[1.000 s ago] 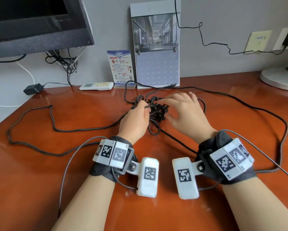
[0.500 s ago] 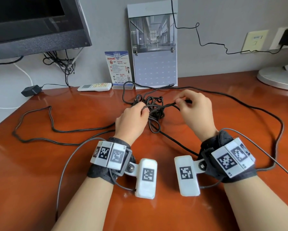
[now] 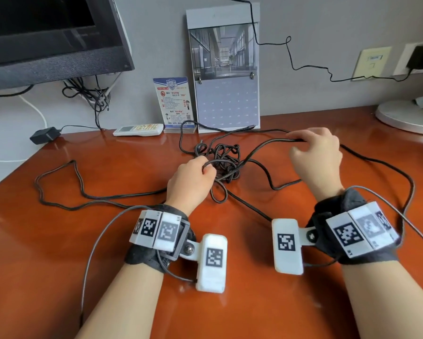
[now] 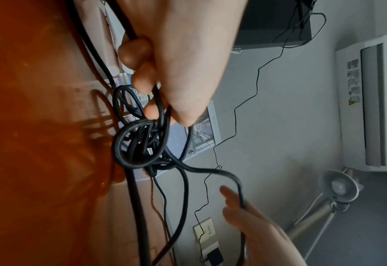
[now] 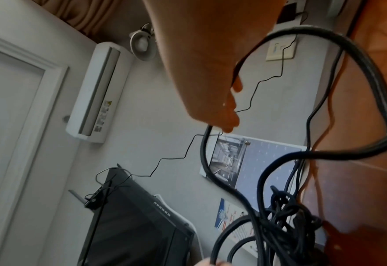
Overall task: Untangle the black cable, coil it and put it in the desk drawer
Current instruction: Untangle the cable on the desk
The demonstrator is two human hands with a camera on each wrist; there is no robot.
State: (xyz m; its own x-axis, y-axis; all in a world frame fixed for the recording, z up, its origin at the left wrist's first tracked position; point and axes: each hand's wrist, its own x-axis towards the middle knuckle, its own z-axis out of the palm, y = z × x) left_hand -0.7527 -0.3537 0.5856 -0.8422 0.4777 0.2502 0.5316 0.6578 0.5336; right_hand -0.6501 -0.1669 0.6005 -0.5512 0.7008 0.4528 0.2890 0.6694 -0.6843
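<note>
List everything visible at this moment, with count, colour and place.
black cable: one, black, knotted at desk centre, strands trailing both ways
desk: one, reddish-brown
monitor: one, black, back left
remote: one, white, by the wall
leaflet: one, blue-white, against the wall
calendar: one, grey, against the wall
adapter: one, black, far left
lamp base: one, white, back right
left hand: grips strands at the knot
right hand: pinches a raised strand
</note>
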